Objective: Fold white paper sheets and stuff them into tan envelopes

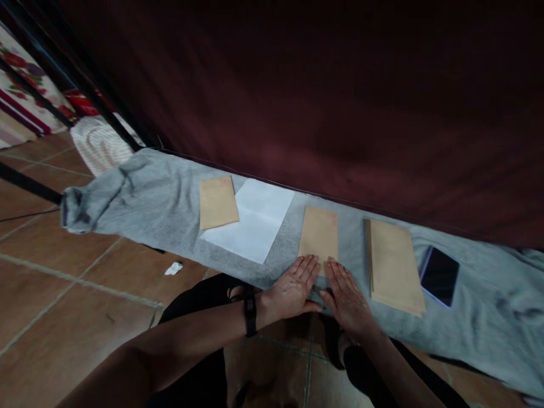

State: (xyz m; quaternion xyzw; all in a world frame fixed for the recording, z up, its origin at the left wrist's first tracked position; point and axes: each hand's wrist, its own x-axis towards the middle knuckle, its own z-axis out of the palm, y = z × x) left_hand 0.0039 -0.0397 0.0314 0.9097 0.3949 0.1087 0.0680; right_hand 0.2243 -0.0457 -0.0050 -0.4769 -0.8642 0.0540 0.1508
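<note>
A tan paper envelope with a small red mark lies on the grey cloth in front of me. My left hand lies flat, fingers outstretched, on the envelope's near left part. Beside it my right hand presses flat on the near right part, fingers also straight. Both hands cover the envelope's near edge. To the left, another tan envelope overlaps a white sheet of paper. On the right sits a stack of tan envelopes.
A dark phone lies right of the stack. Behind the cloth-covered surface hangs a dark red curtain. Black metal bars stand at the left. A white scrap lies on the tiled floor.
</note>
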